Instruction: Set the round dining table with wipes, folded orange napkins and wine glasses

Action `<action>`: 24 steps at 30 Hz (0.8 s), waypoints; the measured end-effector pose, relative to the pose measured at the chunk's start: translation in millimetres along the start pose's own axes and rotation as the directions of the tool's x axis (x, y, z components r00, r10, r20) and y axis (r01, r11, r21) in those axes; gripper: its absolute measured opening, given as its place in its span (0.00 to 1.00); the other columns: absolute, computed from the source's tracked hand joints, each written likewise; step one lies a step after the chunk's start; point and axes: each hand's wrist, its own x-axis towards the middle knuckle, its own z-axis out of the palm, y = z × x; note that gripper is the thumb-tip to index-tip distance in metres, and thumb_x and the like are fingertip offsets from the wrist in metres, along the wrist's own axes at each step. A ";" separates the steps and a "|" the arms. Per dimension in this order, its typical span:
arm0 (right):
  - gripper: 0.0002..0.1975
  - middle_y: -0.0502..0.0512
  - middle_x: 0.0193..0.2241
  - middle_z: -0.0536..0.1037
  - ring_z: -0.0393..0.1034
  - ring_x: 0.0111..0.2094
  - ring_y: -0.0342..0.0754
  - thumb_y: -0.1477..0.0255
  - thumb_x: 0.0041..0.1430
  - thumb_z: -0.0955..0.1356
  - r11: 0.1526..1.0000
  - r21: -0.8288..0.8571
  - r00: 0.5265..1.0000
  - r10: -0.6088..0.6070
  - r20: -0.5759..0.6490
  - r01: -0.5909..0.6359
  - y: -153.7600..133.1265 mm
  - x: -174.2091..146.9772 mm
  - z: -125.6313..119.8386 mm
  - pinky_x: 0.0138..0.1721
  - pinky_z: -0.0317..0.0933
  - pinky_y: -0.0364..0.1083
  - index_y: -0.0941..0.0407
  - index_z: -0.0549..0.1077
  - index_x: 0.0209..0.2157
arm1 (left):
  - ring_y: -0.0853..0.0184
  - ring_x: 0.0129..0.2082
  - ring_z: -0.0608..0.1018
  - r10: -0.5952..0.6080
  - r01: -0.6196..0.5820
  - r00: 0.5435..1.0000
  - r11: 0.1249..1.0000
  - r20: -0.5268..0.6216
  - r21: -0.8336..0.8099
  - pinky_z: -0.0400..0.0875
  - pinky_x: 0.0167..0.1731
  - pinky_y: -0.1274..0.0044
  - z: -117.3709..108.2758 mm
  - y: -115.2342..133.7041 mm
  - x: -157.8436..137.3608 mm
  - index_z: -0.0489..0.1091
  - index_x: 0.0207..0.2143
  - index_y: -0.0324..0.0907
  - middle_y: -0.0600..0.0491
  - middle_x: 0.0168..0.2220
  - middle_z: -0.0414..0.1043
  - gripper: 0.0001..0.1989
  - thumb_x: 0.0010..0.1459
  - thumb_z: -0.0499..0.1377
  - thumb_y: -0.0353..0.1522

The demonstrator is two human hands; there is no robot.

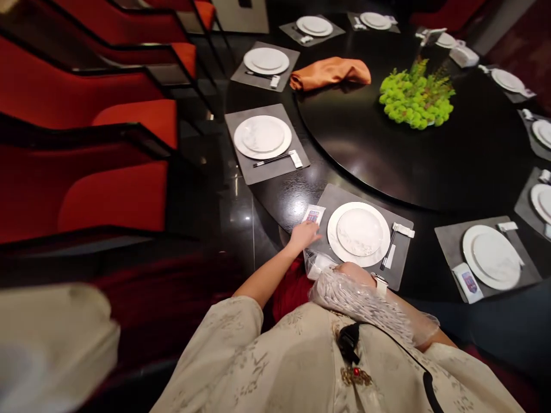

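Note:
At the left edge of the nearest grey placemat (329, 198), my left hand (305, 236) has its fingers closed on the lower end of a small white packet (314, 213) with a printed label. My right hand (356, 273) is bent in front of my body, its fingers mostly hidden, and grips a clear plastic bag (361, 301) full of white packets. The bag lies along my right forearm. Just beyond the hands, a small plate on a larger white plate (336, 238) sits on the placemat, with chopsticks (388, 249) on a white rest at its right.
Around the dark round table (279, 198) are several similar settings. One to the right has a white packet (468, 283) beside its plates. On the raised turntable (365, 155) are an orange cloth (331, 73) and a green plant (415, 97). Red chairs (116, 195) line the left.

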 end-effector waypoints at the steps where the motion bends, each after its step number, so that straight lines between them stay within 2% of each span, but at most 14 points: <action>1: 0.12 0.63 0.28 0.78 0.69 0.28 0.45 0.73 0.61 0.64 0.999 0.023 1.000 0.028 -0.004 -0.028 -2.2 1.5 0.4 0.31 0.54 0.42 0.61 0.73 0.25 | 0.59 0.55 0.72 0.119 -0.121 0.988 0.993 0.097 0.015 0.67 0.53 0.74 6.2 -3.0 3.2 0.75 0.48 0.45 0.47 0.49 0.77 0.16 0.63 0.59 0.43; 2: 0.12 0.63 0.29 0.78 0.70 0.29 0.45 0.73 0.61 0.63 0.998 0.046 0.999 0.053 -0.012 -0.052 -4.5 2.3 1.2 0.31 0.54 0.43 0.61 0.72 0.25 | 0.60 0.57 0.71 0.204 -0.208 0.969 0.978 0.139 0.018 0.67 0.54 0.74 10.8 -7.4 5.9 0.74 0.50 0.46 0.49 0.51 0.76 0.18 0.64 0.58 0.43; 3: 0.13 0.64 0.29 0.78 0.70 0.30 0.46 0.73 0.62 0.63 0.995 0.069 0.997 0.076 -0.024 -0.074 -6.9 2.5 2.2 0.32 0.54 0.43 0.61 0.72 0.25 | 0.60 0.58 0.70 0.244 -0.250 0.961 0.968 0.130 0.032 0.66 0.56 0.73 13.8 -13.1 8.9 0.73 0.52 0.45 0.49 0.55 0.74 0.18 0.65 0.56 0.43; 6: 0.14 0.64 0.29 0.78 0.69 0.29 0.46 0.72 0.63 0.63 0.985 0.124 0.990 0.127 -0.059 -0.119 -14.0 0.9 4.0 0.32 0.54 0.43 0.60 0.72 0.25 | 0.54 0.66 0.61 0.176 -0.175 0.984 0.975 0.002 0.136 0.61 0.62 0.65 15.2 -34.0 23.5 0.65 0.62 0.42 0.44 0.68 0.57 0.26 0.65 0.56 0.41; 8: 0.14 0.63 0.28 0.78 0.68 0.28 0.45 0.72 0.63 0.64 0.980 0.143 0.985 0.152 -0.078 -0.140 -17.4 -0.8 3.2 0.31 0.53 0.44 0.60 0.71 0.24 | 0.49 0.70 0.53 0.137 -0.138 0.990 0.975 0.015 0.177 0.58 0.64 0.61 15.4 -45.5 34.6 0.57 0.67 0.40 0.41 0.71 0.47 0.35 0.62 0.59 0.42; 11: 0.14 0.63 0.29 0.78 0.68 0.27 0.45 0.73 0.63 0.63 0.976 0.152 0.980 0.173 -0.102 -0.156 -19.8 -3.2 0.4 0.30 0.52 0.43 0.60 0.72 0.25 | 0.49 0.71 0.51 0.153 -0.165 0.985 0.971 0.081 0.172 0.53 0.66 0.62 21.6 -51.3 39.9 0.53 0.69 0.36 0.39 0.72 0.42 0.37 0.62 0.58 0.42; 17: 0.12 0.64 0.30 0.79 0.70 0.29 0.45 0.75 0.63 0.64 0.984 0.105 0.979 0.158 -0.129 -0.145 -18.3 -3.3 0.1 0.31 0.53 0.42 0.62 0.76 0.28 | 0.49 0.71 0.51 0.165 -0.177 0.981 0.976 0.100 0.128 0.53 0.67 0.63 42.8 -34.3 15.6 0.54 0.68 0.35 0.37 0.72 0.42 0.36 0.62 0.59 0.39; 20: 0.12 0.64 0.31 0.79 0.70 0.30 0.46 0.75 0.63 0.64 0.991 0.064 0.983 0.124 -0.138 -0.116 -18.8 -2.1 0.0 0.31 0.52 0.43 0.63 0.77 0.29 | 0.49 0.70 0.54 0.126 -0.132 0.986 0.990 0.111 0.046 0.53 0.67 0.62 33.4 -23.2 15.2 0.59 0.65 0.35 0.36 0.71 0.46 0.33 0.61 0.61 0.37; 22: 0.13 0.64 0.30 0.79 0.70 0.29 0.46 0.73 0.64 0.65 0.995 0.043 0.986 0.096 -0.139 -0.091 -20.4 -1.2 -0.8 0.30 0.49 0.43 0.63 0.77 0.28 | 0.51 0.67 0.61 0.034 -0.033 0.999 0.997 0.013 -0.076 0.58 0.64 0.64 12.5 -13.7 16.6 0.64 0.61 0.35 0.35 0.67 0.55 0.27 0.61 0.60 0.35; 24: 0.14 0.63 0.30 0.79 0.70 0.28 0.45 0.70 0.64 0.65 0.998 0.027 0.988 0.067 -0.137 -0.064 -22.7 1.0 -1.5 0.28 0.47 0.44 0.62 0.77 0.28 | 0.56 0.60 0.70 -0.105 0.055 0.976 0.966 -0.192 -0.252 0.67 0.57 0.68 -16.9 -1.6 10.6 0.68 0.55 0.34 0.34 0.60 0.65 0.19 0.63 0.57 0.32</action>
